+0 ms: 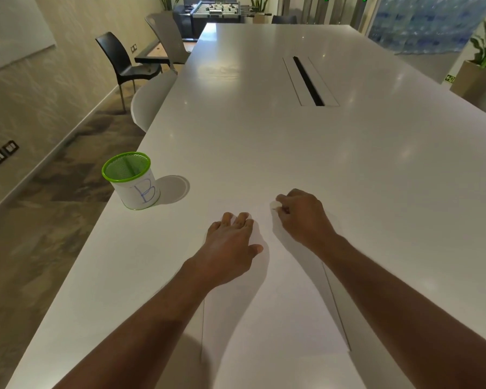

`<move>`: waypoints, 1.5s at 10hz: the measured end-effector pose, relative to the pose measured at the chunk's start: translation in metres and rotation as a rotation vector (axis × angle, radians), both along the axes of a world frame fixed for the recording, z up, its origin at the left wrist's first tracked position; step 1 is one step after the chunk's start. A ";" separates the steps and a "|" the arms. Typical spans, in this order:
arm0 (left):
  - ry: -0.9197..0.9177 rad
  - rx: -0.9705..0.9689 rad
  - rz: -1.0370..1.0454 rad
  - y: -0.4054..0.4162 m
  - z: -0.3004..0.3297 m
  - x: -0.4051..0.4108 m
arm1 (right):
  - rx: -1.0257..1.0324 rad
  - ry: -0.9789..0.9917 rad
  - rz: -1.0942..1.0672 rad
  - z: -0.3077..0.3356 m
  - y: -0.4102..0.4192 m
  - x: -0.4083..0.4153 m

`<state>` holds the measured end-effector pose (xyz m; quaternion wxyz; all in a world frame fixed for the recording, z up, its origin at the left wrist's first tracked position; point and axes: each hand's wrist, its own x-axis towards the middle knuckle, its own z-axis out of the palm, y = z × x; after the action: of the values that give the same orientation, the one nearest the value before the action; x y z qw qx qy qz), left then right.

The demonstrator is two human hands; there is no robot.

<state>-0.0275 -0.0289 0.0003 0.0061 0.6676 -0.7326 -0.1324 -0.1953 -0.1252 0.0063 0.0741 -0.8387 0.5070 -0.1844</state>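
A white sheet of paper (pixel 275 310) lies flat on the white table (pixel 264 136) in front of me. My left hand (pixel 230 245) rests on the sheet's far left part with its fingers spread and flat. My right hand (pixel 303 214) is at the sheet's far edge with fingers curled, pinching something small and white, apparently the paper's edge or corner; exactly what cannot be made out.
A green-rimmed mesh cup (pixel 132 179) wrapped in white paper marked "B" stands near the table's left edge. A cable slot (pixel 309 81) runs along the table's middle. Chairs (pixel 127 66) stand at the left side. A potted plant (pixel 477 71) is at the right.
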 end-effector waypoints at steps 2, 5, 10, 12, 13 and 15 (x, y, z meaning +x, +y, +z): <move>-0.004 0.012 0.005 0.000 0.001 0.000 | 0.031 0.087 -0.066 0.009 -0.007 -0.014; -0.013 0.002 -0.004 -0.001 -0.001 0.000 | 0.005 0.061 0.016 0.003 -0.016 0.003; -0.009 0.014 -0.001 0.000 0.001 0.000 | 0.028 -0.019 -0.008 0.000 -0.001 0.002; 0.014 -0.002 -0.004 -0.001 -0.002 0.001 | -0.029 0.100 -0.162 0.011 -0.015 -0.019; 0.011 -0.006 -0.004 -0.001 -0.003 0.001 | -0.021 0.040 -0.081 0.005 -0.003 -0.004; -0.002 0.001 -0.005 -0.001 -0.002 0.002 | 0.005 0.039 -0.152 0.004 -0.019 -0.012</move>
<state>-0.0259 -0.0295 -0.0016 0.0046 0.6658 -0.7343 -0.1322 -0.2073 -0.1445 0.0106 0.0523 -0.8010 0.5711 -0.1718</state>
